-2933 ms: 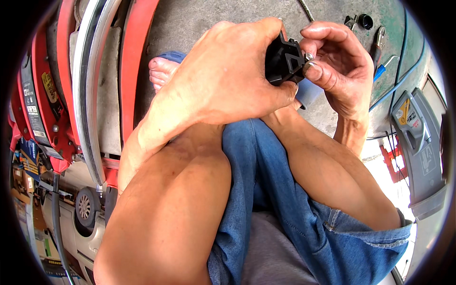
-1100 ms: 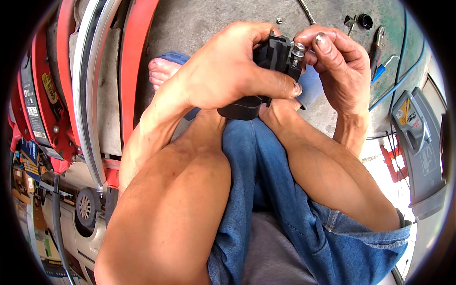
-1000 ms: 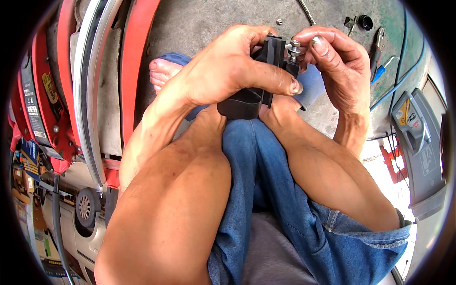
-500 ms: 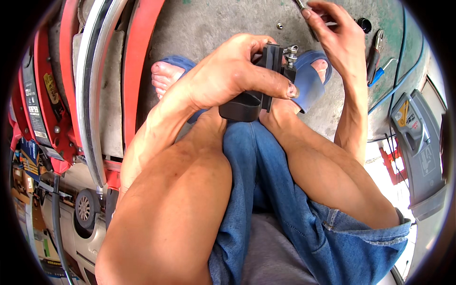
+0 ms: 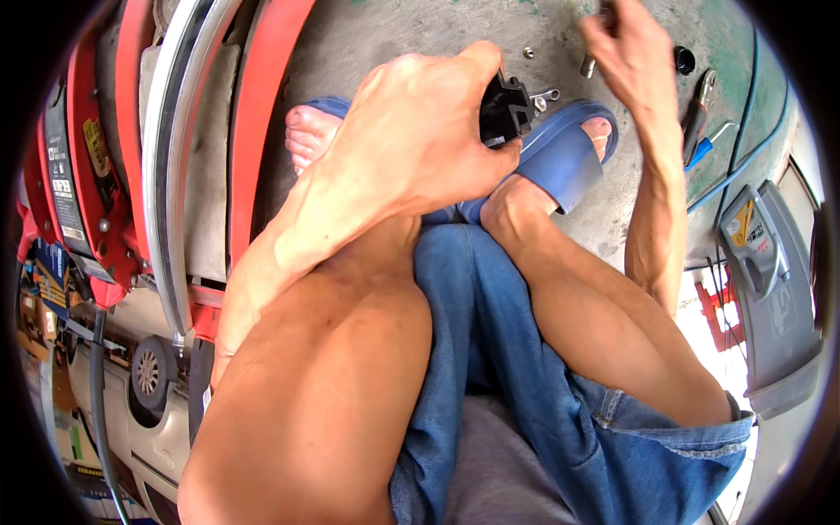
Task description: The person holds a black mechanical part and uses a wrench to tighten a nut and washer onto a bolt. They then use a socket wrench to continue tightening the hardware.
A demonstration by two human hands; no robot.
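Note:
My left hand (image 5: 420, 140) is wrapped round a black plastic part (image 5: 506, 109) with a slotted, stepped edge, held above my feet; the palm hides much of it. Close beside its right edge shows bright metal hardware with a ring-shaped end (image 5: 549, 94); I cannot tell whether it is attached. Up at the top right, my right hand (image 5: 626, 52) is smeared by motion, its fingers closed on a slim tool. That tool's silver cylindrical end (image 5: 588, 66) sticks out below the fingers, and the rest is mostly hidden.
On the concrete lie a small nut (image 5: 528, 53), a black round cap (image 5: 684, 59), pliers (image 5: 700, 109) and a blue-handled pick (image 5: 700, 154). A blue hose (image 5: 739, 162) runs down the right, near a grey panel bearing a bottle (image 5: 752, 236). Red curved metal bars (image 5: 262, 122) stand left.
My left hand has turned the black part and raised it slightly, so its slotted end faces right. My right hand has shifted a little to the right with the tool, now tipped differently.

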